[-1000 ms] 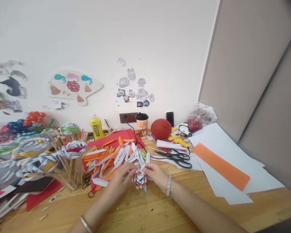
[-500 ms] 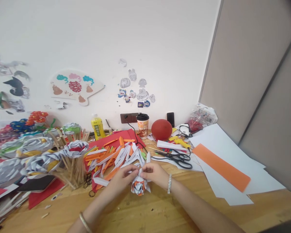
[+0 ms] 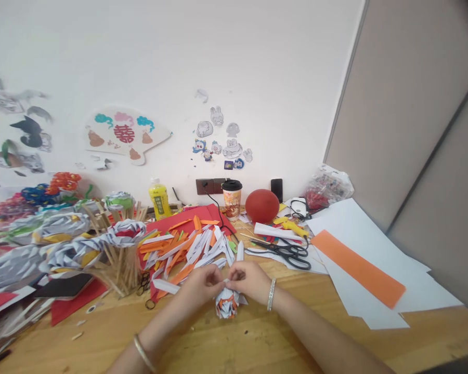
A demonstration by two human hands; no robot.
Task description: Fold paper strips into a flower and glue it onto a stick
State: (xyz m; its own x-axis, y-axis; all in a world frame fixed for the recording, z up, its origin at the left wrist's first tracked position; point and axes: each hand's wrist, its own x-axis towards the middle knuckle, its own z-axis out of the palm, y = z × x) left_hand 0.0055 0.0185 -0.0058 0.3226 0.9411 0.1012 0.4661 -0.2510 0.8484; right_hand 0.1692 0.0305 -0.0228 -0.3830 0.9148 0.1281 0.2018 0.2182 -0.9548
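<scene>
A small folded-paper flower [image 3: 226, 306], white with orange pieces, rests low over the wooden table [image 3: 203, 348] between my hands. My left hand [image 3: 203, 283] comes in from the left, thumb and forefinger pinched at the flower's far edge. From the right, my right hand [image 3: 249, 279] pinches the same edge, its fingertips meeting those of the left. What exactly lies between the fingertips is mostly hidden. Just beyond the hands spreads a pile of folded paper strips [image 3: 187, 246] in white and orange, partly on red paper [image 3: 208, 214]. One white strip [image 3: 240, 251] stands out beyond my right hand.
Black scissors [image 3: 292, 254] and a yellow-handled corded tool [image 3: 294, 228] lie right of the pile. Behind stand a paper cup [image 3: 232, 200], a red balloon [image 3: 262, 205] and a yellow bottle [image 3: 159, 200]. Paper flowers on sticks [image 3: 120, 265] crowd the left; white sheets [image 3: 347, 259] cover the right.
My fingertips have come closer together at the flower's far edge, covering the white paper that showed between them. The whole view has shifted slightly.
</scene>
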